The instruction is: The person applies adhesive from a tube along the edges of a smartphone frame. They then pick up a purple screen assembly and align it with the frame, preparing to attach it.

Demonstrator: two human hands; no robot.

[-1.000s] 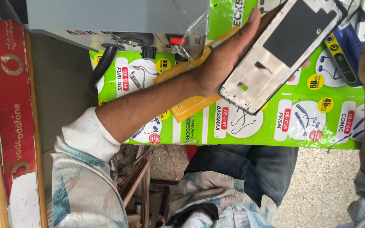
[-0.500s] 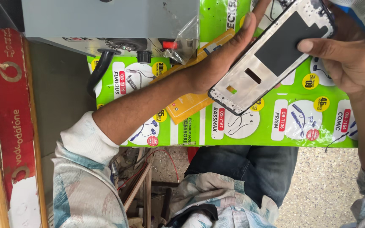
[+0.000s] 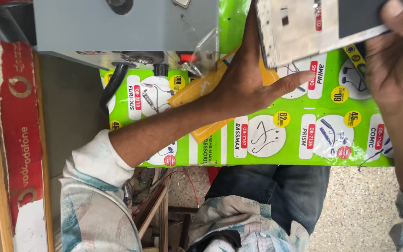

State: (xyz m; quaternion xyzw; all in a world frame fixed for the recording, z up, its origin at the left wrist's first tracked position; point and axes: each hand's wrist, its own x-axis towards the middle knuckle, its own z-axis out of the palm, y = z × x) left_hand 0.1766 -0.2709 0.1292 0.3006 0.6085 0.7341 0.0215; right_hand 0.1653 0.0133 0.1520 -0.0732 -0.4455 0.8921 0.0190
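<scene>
Phone frame point(image 3: 313, 28) now close under the head camera, both hands on it.
Since a second ago I see the frame come up toward the lens and fill the top edge; half a second ago the right hand point(image 3: 397, 60) joined, so this reads as close inspection, not placement. Left hand point(image 3: 253, 88) backs the pale metal side, grip spread, forefinger stretched out along the frame's lower edge. Right hand's grip pinches the dark glass end, one fingertip on top; the rest is out of frame. Below: green printed counter point(image 3: 304, 140), grey box point(image 3: 127, 23) with black cable point(image 3: 110, 88), orange tool point(image 3: 201, 93) under the left wrist.
</scene>
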